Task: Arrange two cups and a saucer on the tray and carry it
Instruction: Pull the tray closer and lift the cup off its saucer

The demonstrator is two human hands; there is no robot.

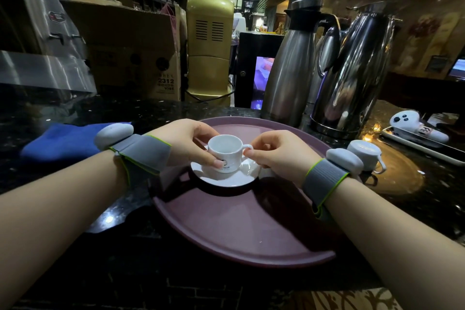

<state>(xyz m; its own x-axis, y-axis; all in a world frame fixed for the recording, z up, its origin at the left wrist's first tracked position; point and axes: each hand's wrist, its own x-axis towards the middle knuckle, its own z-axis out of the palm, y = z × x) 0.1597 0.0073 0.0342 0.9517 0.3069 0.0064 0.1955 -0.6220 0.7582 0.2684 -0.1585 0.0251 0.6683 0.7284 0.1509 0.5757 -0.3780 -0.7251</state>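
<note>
On the mauve round tray (241, 229), a white espresso cup (224, 152) stands upright on a white saucer (226, 178), the pair sitting toward the tray's far half. The left hand (186, 141) pinches the cup wall, thumb on the near side and fingers curled round the far side. The right hand (279, 152) is closed on the cup's small handle and appears also to touch the saucer's right rim; the knuckles hide that contact, so whether it grips the saucer I cannot tell.

The second cup (366, 156) lies off the tray to its right, on the dark counter (125, 246), partly hidden behind the right wrist tracker (344, 160). It looks to be upside down, though the view there is poor.

The main risks, as I judge them:
- The cup may not be centred in the saucer's well; letting go with it off-centre would leave it tilted and ready to slide once the tray is lifted.
- Two hands pulling differently on so light a cup could tip it or skate the saucer across the smooth tray.
- Reaching right of the tray for the second cup, the bulky wrist tracker could knock that cup over or off toward the steel thermos jugs (352, 70) beyond the tray.
- With everything set on the tray's far half, carrying it would be unbalanced.
</note>
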